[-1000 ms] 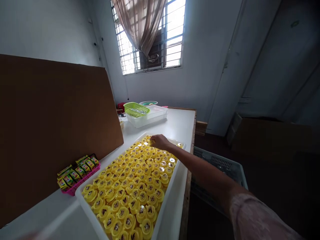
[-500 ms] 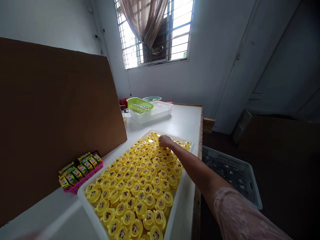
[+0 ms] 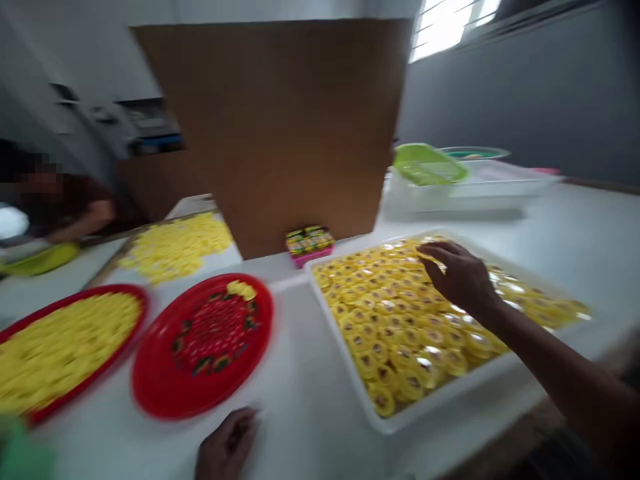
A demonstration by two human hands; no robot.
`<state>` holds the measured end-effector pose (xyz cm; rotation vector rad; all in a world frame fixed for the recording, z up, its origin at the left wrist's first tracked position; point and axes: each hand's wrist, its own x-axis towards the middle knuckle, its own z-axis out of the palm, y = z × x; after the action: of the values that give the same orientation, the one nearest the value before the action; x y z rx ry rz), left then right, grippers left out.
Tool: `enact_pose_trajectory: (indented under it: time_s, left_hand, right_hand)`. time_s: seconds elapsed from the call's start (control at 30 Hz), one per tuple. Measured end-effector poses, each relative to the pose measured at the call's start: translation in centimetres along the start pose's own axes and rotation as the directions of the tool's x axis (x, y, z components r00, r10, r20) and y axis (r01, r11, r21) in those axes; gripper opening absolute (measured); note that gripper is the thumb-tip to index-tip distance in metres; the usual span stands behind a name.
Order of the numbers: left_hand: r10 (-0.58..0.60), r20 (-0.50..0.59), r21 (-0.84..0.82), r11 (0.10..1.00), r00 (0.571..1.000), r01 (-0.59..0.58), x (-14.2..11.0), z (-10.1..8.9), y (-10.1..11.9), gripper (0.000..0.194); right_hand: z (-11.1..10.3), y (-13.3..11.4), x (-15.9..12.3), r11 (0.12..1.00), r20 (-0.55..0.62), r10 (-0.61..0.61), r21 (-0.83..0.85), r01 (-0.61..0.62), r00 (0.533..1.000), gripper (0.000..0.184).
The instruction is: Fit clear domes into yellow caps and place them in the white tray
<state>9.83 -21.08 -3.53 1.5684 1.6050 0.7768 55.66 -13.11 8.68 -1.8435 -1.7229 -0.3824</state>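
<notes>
My right hand (image 3: 457, 277) is over a white tray (image 3: 347, 363) packed with small round yellow containers (image 3: 395, 327); picture stickers show on their tops. Its thumb and fingers are closed on one yellow round container (image 3: 427, 255), partly hidden by the fingers. At the bottom of the view, my left hand (image 3: 227, 445) rests by the white table, fingers curled. A pale blur shows at its fingertips, but what it holds, if anything, I cannot make out. Nearest to it is a red oval tray (image 3: 173, 393) with a few yellow pieces (image 3: 241, 289) at its far edge.
Another red tray (image 3: 143, 303) full of yellow pieces stands at left, with a yellow pile (image 3: 180, 243) behind. A tall cardboard sheet (image 3: 290, 133) rises beyond a pink basket (image 3: 313, 257) of small boxes. A green basket (image 3: 430, 163) sits back right. Another person (image 3: 80, 207) works far left.
My view has swung left, bringing the red trays, the other person and my left hand into sight. The right hand now shows a yellow container in its fingers, above the tray.
</notes>
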Motion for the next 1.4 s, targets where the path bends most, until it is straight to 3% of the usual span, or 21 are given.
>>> enact_pose_trajectory:
  time_s: [0.03, 0.1, 0.2, 0.27, 0.33, 0.43, 0.53, 0.73, 0.93, 1.2, 1.3, 1.4]
  left_hand:
    - [0.014, 0.046, -0.051, 0.999, 0.999, -0.011, -0.5, -0.6, -0.3, 0.040]
    - [0.039, 0.044, -0.097, 0.995, 0.998, -0.035, -0.6, -1.2, -0.4, 0.039]
    - [0.066, 0.029, -0.139, 0.988, 0.997, -0.062, -0.2, -1.1, -0.2, 0.035]
    - [0.084, 0.044, -0.188, 0.979, 0.995, -0.074, -0.1, -0.8, -0.4, 0.031]
    - [0.101, 0.049, -0.221, 0.971, 0.994, -0.088, -0.1, -0.5, -0.7, 0.028]
    - [0.108, 0.051, -0.222, 0.970, 0.993, -0.094, 0.1, -0.4, -1.3, 0.023]
    - [0.088, 0.065, -0.220, 0.973, 0.994, -0.072, 0.7, -0.6, -1.5, 0.020]
    - [0.069, 0.117, -0.244, 0.969, 0.991, -0.039, 1.2, -1.1, -1.4, 0.015]
    - [0.042, 0.109, -0.225, 0.974, 0.993, -0.016, 1.1, -1.6, -1.3, 0.016]
    - [0.084, 0.094, -0.166, 0.984, 0.992, -0.067, 1.2, -1.6, -1.4, 0.014]
    - [0.101, 0.102, -0.166, 0.983, 0.990, -0.083, 1.4, -1.6, -1.6, 0.014]
    - [0.135, 0.096, -0.135, 0.983, 0.986, -0.122, 1.5, -2.3, -1.6, 0.013]
  right_hand:
    - [0.6, -2.4, -1.0, 0.981, -0.051, -0.165, 0.098, 0.169, 0.985, 0.022]
    - [1.6, -7.8, -3.4, 0.874, -0.084, -0.387, 0.283, 0.394, 0.918, 0.022]
    - [3.1, -16.0, -5.9, 0.761, 0.013, -0.519, 0.461, 0.456, 0.854, 0.025]
    - [4.6, -20.6, -5.8, 0.754, 0.103, -0.515, 0.526, 0.393, 0.851, 0.024]
    - [6.9, -24.0, -4.3, 0.806, 0.213, -0.436, 0.525, 0.274, 0.874, 0.021]
    - [11.0, -27.7, -0.8, 0.902, 0.354, -0.275, 0.417, 0.112, 0.894, 0.020]
    - [15.5, -30.6, 2.1, 0.942, 0.397, -0.208, 0.328, 0.073, 0.894, 0.023]
    - [22.5, -33.5, 4.2, 0.978, 0.466, -0.125, 0.205, 0.031, 0.876, 0.032]
    - [24.2, -33.7, 3.5, 0.985, 0.484, -0.116, 0.166, 0.039, 0.867, 0.028]
    - [22.2, -33.6, 1.8, 0.969, 0.453, -0.162, 0.241, 0.055, 0.877, 0.026]
    - [19.6, -33.7, 0.3, 0.951, 0.448, -0.204, 0.300, 0.068, 0.870, 0.023]
    - [15.6, -33.4, -2.7, 0.913, 0.420, -0.247, 0.404, 0.063, 0.873, 0.025]
